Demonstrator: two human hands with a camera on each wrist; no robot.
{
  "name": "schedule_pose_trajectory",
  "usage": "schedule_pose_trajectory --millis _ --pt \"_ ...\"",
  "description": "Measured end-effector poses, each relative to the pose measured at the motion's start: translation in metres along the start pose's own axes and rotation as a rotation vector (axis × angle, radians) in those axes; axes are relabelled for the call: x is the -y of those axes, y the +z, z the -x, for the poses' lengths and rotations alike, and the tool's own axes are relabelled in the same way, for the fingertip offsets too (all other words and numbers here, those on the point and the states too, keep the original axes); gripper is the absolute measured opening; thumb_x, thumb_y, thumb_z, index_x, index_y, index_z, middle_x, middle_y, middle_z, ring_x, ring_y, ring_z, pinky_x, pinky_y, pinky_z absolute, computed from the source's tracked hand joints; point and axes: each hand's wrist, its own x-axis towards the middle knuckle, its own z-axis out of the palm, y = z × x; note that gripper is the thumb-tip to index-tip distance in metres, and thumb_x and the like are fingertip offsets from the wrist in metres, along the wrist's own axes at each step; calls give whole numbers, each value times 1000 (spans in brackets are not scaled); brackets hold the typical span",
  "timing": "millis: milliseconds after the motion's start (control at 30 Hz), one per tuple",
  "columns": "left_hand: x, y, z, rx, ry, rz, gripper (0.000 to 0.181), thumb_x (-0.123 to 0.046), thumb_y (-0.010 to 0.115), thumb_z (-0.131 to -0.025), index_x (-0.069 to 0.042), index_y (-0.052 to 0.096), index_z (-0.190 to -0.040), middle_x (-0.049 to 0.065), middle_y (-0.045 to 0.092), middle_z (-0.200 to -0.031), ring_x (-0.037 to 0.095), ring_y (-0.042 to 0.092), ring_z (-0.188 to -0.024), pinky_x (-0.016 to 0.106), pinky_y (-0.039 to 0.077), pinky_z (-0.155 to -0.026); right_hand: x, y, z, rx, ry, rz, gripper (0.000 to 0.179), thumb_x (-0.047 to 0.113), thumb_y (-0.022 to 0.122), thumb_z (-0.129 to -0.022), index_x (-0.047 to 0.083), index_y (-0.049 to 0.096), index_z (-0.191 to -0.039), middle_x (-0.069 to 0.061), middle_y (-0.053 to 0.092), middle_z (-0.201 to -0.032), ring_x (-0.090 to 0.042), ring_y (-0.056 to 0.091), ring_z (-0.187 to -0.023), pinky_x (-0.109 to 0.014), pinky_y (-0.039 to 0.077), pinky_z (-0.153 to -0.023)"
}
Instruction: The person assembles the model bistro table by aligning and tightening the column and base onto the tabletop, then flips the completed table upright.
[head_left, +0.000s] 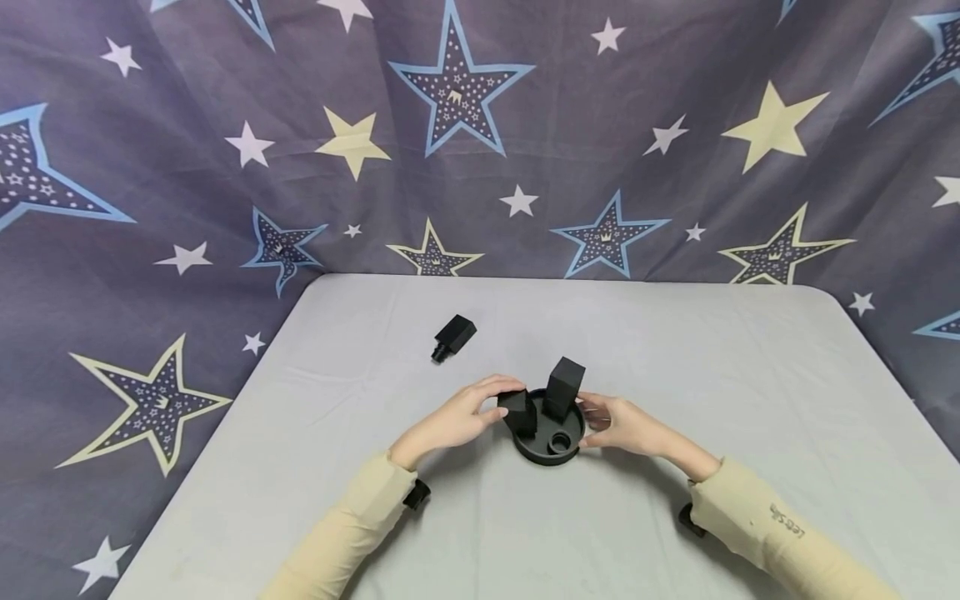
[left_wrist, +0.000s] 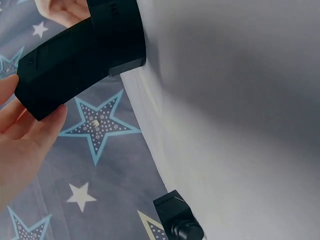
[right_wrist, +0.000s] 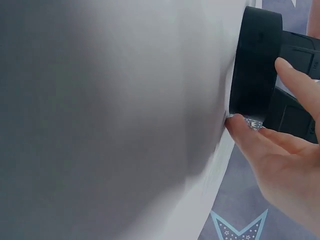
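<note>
A round black tray (head_left: 546,457) with a raised rim and a ring-shaped socket (head_left: 559,443) sits on the table. Two black rectangular blocks stand in it. My left hand (head_left: 463,414) grips the left block (head_left: 516,408) near its top, thumb and fingers on its sides; this block leans outward. Behind it, the other block (head_left: 564,385) stands slightly tilted. My right hand (head_left: 621,425) holds the tray's right side, its thumb and fingers spread along the rim. In the right wrist view the thumb and fingertips (right_wrist: 284,64) meet the tray's wall (right_wrist: 256,65).
A third black block (head_left: 455,334) with a narrow stepped neck lies on its side behind the left hand. The table (head_left: 675,350) has a pale cloth, and a star-patterned curtain (head_left: 555,100) hangs beyond its far edge. Small black devices (head_left: 416,494) sit under both wrists.
</note>
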Motion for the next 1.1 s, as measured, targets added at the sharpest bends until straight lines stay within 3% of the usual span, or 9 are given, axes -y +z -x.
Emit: schedule_pose_trajectory --millis 200,433,700,833,967,1100 --pt "2 -4 -3 23 5 2 38 -1 47 -88 -2 46 -126 12 43 -131 23 36 -124 36 25 -104 1 -1 -1 -41 -19 -4 64 9 66 -78 -15 32 -128 -32 47 -119 -41 51 -104 -40 45 -86" --pt "7 -6 -6 38 10 44 36 -1 45 -89 -3 49 -125 9 44 -132 24 30 -127 34 21 -106 7 -9 -6 -166 -3 -49 51 13 65 -80 -4 45 -124 -23 52 -117 -36 53 -104 -40 45 -86" --pt "13 -8 -8 26 44 132 37 0 46 -87 -1 50 -124 9 43 -133 27 28 -128 34 19 -106 15 -17 -11 -197 -3 -74 62 9 65 -79 -2 36 -133 -26 40 -130 -38 48 -110 -42 41 -90" --pt "16 -11 -8 8 15 208 37 -3 52 -86 1 50 -123 11 45 -131 24 35 -125 32 25 -104 13 -19 -14 -187 -31 -108 61 5 64 -79 0 36 -133 -24 37 -133 -38 46 -112 -40 40 -92" --pt "25 -19 -10 -80 -52 277 36 -1 55 -84 6 51 -119 18 49 -124 29 44 -117 32 34 -99 11 -18 -15 -185 -49 -159 59 2 65 -77 -3 38 -130 -27 40 -129 -38 48 -109 -37 42 -90" --pt "40 -29 -15 -240 -105 309 29 7 53 -83 13 53 -110 27 53 -114 39 50 -105 36 43 -90 11 -17 -14 -196 -42 -169 57 3 67 -76 -3 42 -127 -25 46 -124 -36 49 -108 -35 43 -89"
